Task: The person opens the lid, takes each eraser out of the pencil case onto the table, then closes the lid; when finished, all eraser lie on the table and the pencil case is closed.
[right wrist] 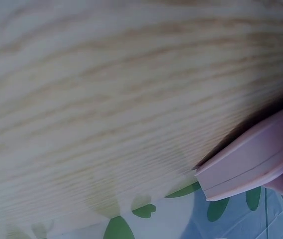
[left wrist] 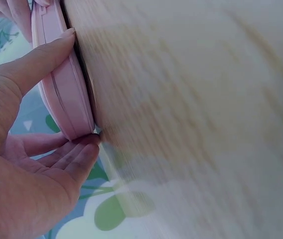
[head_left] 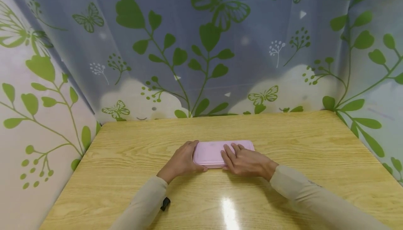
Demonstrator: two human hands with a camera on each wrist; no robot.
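Observation:
A pink pencil case (head_left: 209, 150), rectangular with rounded corners, lies flat on the table, its lid down. My left hand (head_left: 182, 160) grips its left end, thumb along the near side and the other fingers round the end. In the left wrist view, a seam line runs along the case's side wall (left wrist: 71, 94). My right hand (head_left: 247, 162) holds the right part of the case, with bent fingers over the lid and the thumb at the near edge. Only a bit of that hand shows at the right wrist view's border, beside the case (right wrist: 250, 162).
The wood-grain table (head_left: 126, 146) reaches back to a curtain (head_left: 176, 20) printed with green leaves and butterflies, which also hangs at both sides. A small black object (head_left: 165, 203) shows beside the left sleeve. Light glares off the table's front.

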